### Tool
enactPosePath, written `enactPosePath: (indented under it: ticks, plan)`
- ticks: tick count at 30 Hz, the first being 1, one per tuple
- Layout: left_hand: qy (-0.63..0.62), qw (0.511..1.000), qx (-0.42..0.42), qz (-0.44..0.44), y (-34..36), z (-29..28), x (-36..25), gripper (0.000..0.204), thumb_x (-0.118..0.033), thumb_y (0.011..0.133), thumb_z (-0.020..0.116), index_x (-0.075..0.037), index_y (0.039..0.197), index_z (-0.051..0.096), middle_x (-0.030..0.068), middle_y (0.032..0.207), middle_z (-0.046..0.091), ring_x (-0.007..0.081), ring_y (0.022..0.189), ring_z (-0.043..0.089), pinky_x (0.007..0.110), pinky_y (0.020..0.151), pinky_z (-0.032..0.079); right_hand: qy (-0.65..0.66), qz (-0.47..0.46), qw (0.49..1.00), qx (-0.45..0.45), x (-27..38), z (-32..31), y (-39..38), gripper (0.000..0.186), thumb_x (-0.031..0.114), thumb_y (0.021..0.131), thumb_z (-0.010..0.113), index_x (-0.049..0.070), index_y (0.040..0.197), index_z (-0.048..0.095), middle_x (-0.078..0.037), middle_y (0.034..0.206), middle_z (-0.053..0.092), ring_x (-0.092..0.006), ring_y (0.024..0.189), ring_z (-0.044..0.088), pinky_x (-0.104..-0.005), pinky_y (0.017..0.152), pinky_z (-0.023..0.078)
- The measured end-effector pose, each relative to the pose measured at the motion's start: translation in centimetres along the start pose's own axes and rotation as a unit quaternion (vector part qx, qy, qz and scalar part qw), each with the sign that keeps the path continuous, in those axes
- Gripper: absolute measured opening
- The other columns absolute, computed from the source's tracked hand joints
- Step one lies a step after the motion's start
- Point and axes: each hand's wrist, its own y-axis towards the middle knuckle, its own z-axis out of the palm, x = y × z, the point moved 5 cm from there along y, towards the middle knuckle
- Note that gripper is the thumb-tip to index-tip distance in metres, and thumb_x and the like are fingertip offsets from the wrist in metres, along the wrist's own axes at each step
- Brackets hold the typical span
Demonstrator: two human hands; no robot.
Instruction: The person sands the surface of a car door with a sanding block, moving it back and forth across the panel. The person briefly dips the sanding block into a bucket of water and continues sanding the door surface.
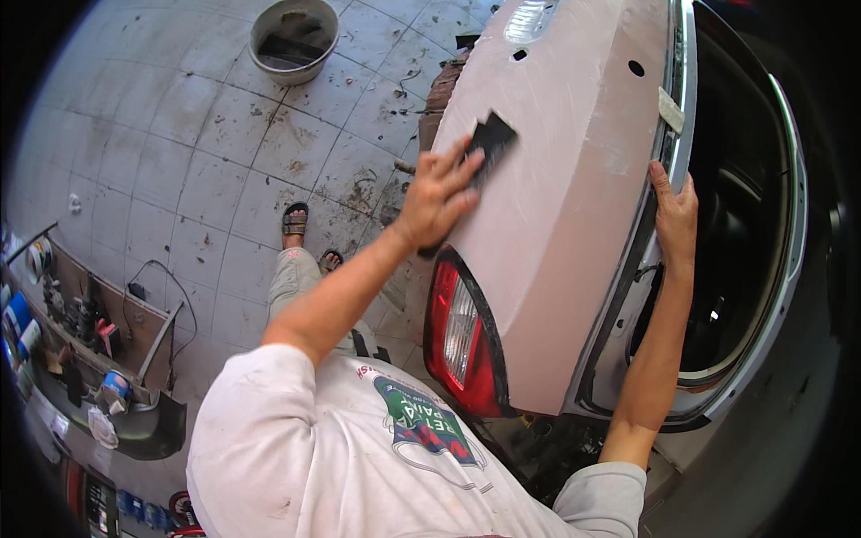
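Observation:
My left hand [439, 193], its fingers slightly blurred, presses a black sheet of sandpaper [494, 141] against the car's pinkish, primer-coloured rear panel [574, 152]. The sheet sticks out beyond my fingertips, and a pale edge shows beside it; what lies under the palm is hidden. On the right, my right hand [677, 211] grips the metal edge of the car's opening [683, 134], thumb on the panel side. A small pale block [671, 109] rests on that edge, just beyond the right hand. A red and clear tail light [462, 336] sits below the left hand.
A dirty pale bucket [262, 61] stands on the stained tile floor [211, 117] at the far left. Nearer on the left, a detached bumper [152, 430] holds cans, tools and a cable. My sandalled foot [294, 222] is beside the car.

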Motion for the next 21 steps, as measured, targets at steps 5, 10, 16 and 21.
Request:
enactPosePath:
  ticks: [5,10,16,21]
  plan:
    - [0.169,0.982,-0.065,0.045,15.0,2.4,13.0,0.015,-0.017,0.098,0.06,-0.01,0.104,0.071,0.0197,0.149,0.057,0.0357,0.139,0.053,0.048,0.093,0.043,0.03,-0.022,0.999,0.024,2.6,0.9,1.1,0.058,0.049,0.098,0.07,-0.003,0.123,0.062,-0.011,0.106,0.072,-0.0172,0.098,0.067,-0.0321,0.093,0.052]
    - [0.099,0.994,0.005,0.036,5.7,0.7,-2.0,0.033,-0.027,0.095,0.065,-0.015,0.125,0.071,0.017,0.156,0.051,0.0379,0.124,0.056,0.047,0.096,0.044,0.023,0.005,1.0,0.006,0.2,-0.1,-0.2,0.05,0.039,0.1,0.072,-0.003,0.123,0.06,-0.009,0.105,0.071,-0.0161,0.097,0.065,-0.0316,0.091,0.051]
    - [0.005,1.0,-0.002,0.002,8.7,0.1,4.4,0.039,-0.024,0.095,0.065,-0.015,0.133,0.07,0.0182,0.155,0.051,0.0359,0.124,0.055,0.044,0.099,0.042,0.041,-0.007,0.999,0.005,0.3,0.3,-0.1,0.052,0.039,0.099,0.073,-0.004,0.125,0.059,-0.01,0.107,0.07,-0.0169,0.097,0.065,-0.0318,0.092,0.051]
    - [0.223,0.967,-0.057,-0.108,18.5,3.4,11.5,0.022,-0.028,0.101,0.056,-0.014,0.101,0.072,0.0131,0.148,0.06,0.0371,0.139,0.053,0.058,0.092,0.045,-0.005,-0.03,1.0,-0.001,3.3,0.7,0.9,0.053,0.04,0.099,0.073,-0.005,0.124,0.058,-0.014,0.112,0.072,-0.0204,0.102,0.067,-0.034,0.095,0.05]
